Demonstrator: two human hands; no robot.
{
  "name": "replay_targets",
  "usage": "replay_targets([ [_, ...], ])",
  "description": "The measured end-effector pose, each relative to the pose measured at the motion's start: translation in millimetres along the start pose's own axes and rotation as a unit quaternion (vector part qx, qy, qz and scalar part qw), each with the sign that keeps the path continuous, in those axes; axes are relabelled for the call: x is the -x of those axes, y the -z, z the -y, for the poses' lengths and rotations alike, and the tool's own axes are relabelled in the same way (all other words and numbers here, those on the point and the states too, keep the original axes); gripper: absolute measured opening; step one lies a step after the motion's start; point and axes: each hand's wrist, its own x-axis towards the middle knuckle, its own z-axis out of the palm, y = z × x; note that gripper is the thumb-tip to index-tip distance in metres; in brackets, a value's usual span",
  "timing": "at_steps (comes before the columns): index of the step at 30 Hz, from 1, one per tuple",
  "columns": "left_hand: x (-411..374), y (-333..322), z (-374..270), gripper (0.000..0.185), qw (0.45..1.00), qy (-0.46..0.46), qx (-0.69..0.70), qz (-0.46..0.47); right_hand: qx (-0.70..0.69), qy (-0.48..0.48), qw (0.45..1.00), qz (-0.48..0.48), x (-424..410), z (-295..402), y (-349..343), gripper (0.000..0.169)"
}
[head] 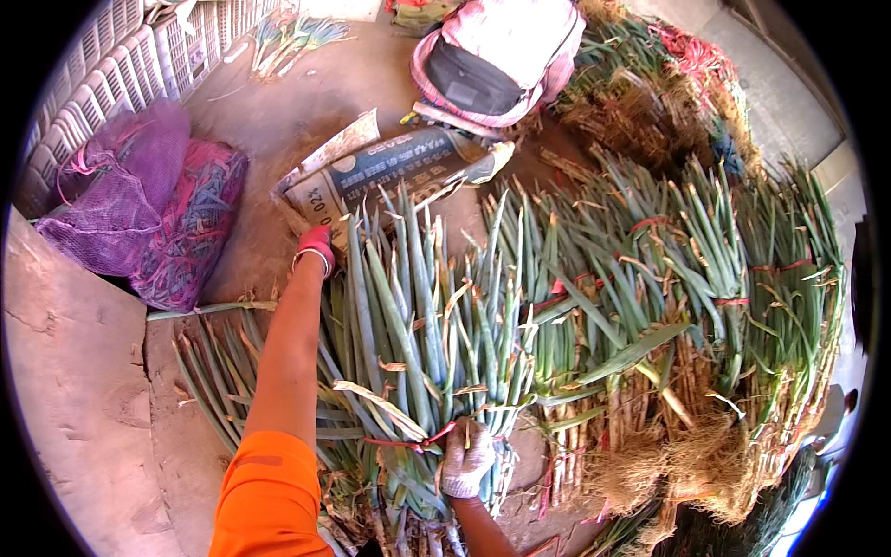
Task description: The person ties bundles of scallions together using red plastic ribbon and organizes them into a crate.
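A thick bundle of long green onions [411,327] stands before me, leaf tips pointing away and pale stalks toward me. A thin red tie [400,443] runs across it. My right hand [468,456], in a pale knit glove, is curled at this tie against the right side of the bundle. My left arm reaches past the bundle's left side. My left hand [317,249], in a red glove, is beside the leaf tips and the near edge of a printed sack [397,170]; its fingers are mostly hidden. More loose green onions [216,369] lie under my left arm.
Several tied green onion bundles [626,278] stand close together on the right. Purple mesh bags [188,223] lie at left near stacked white plastic crates [132,63]. A pink backpack [511,42] sits at the back, beside a heap of rooted onions [647,104].
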Motion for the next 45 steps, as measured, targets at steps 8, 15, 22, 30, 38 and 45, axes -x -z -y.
replay_targets([
  [8, 0, 30, 48, 0.012, 0.996, -0.085, 0.008, 0.033, 0.036, 0.013, 0.999, -0.004, -6, -8, 5, 0.016],
  [15, 112, 95, -52, 0.018, 0.992, -0.096, 0.041, 0.076, 0.018, 0.029, 0.999, -0.036, -4, -10, 17, 0.015],
  [22, 158, 224, -45, 0.014, 0.989, -0.054, 0.119, 0.071, 0.010, 0.096, 0.994, -0.044, -5, -9, 15, 0.014],
  [30, 221, 395, -17, 0.031, 0.973, -0.147, 0.175, 0.019, -0.048, 0.080, 0.994, -0.054, 0, -5, 15, 0.013],
  [38, 421, 455, -58, 0.032, 0.953, -0.260, 0.144, 0.062, -0.291, -0.128, 0.947, -0.047, -9, -22, 79, 0.017],
  [45, 547, 477, -40, 0.041, 0.930, -0.094, 0.064, 0.349, -0.255, -0.266, 0.929, 0.029, 85, -29, 309, 0.017],
])
